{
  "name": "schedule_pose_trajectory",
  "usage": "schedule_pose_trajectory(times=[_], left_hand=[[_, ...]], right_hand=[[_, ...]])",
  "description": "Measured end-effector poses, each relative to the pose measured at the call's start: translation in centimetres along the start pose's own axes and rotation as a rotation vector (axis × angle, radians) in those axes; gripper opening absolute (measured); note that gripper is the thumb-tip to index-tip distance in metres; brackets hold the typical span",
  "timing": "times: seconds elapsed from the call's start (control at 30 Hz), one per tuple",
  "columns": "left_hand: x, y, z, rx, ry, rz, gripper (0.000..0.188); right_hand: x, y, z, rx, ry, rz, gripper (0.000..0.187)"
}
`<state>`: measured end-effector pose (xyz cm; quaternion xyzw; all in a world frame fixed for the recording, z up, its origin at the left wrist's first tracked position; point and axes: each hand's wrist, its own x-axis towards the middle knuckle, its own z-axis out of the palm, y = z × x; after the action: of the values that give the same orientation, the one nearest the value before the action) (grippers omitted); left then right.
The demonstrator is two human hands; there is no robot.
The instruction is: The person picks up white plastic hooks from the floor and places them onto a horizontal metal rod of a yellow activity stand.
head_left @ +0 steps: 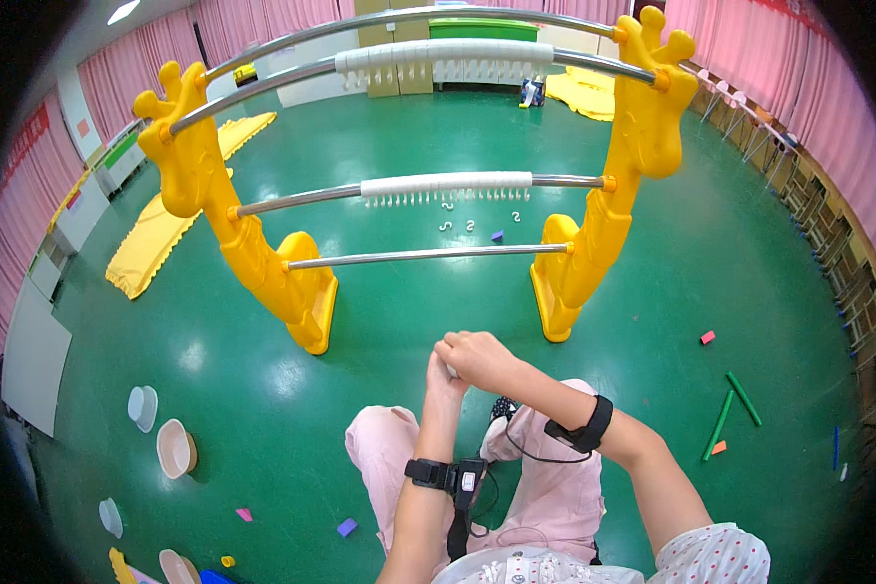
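Right hand [481, 359]: curled fingers together, toward nine o'clock.
Left hand [443, 379]: could not tell fingers.
White piece [452, 372]: peeked between; seemed light, stiff, best pinched by edge.

The rack ends [602, 238] are yellow, the hooks [446, 182] white.

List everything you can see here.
Giraffe-shaped plastic posts: 2, yellow, ahead
Metal bars: 4, silver, between posts
Hanging plastic hooks: many, white, on two bars
Loose S-shaped hooks: about 4, white, floor
Cloth pieces: several, yellow, floor behind posts
Plastic tubs: 4, pale, floor left
Small blocks: several, mixed colours, floor
Thin sticks: 2, green, floor right
Curtains: several, pink, walls
Wrist straps: 2, black, forearms
Small object: 1, white, between hands, mostly hidden
Left hand, right hand: 2, bare, together, centre
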<state>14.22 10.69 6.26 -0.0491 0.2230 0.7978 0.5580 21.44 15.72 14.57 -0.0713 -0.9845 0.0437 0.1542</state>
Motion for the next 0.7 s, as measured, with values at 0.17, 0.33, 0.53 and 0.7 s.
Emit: schedule_pose_trajectory(times=[0.17, 0.33, 0.53, 0.7], left_hand=[[2.4, 1.3, -5.0, 0.031, -0.169, -0.031, 0.017], [1.2, 2.3, -2.6, 0.127, -0.021, -0.079, 0.024], [-6.7, 2.4, 4.0, 0.598, -0.235, -0.288, 0.042], [-7.4, 3.9, 3.8, 0.536, -0.307, -0.295, 0.049]], right_hand=[[-1.1, -1.4, -0.5, 0.071, 0.110, -0.107, 0.013], [-0.9, -1.0, -3.4, 0.225, 0.268, 0.117, 0.011], [0.1, -1.1, -3.7, 0.988, 0.658, 0.426, 0.011], [-0.1, -3.3, -3.1, 0.918, 0.612, 0.189, 0.013]])
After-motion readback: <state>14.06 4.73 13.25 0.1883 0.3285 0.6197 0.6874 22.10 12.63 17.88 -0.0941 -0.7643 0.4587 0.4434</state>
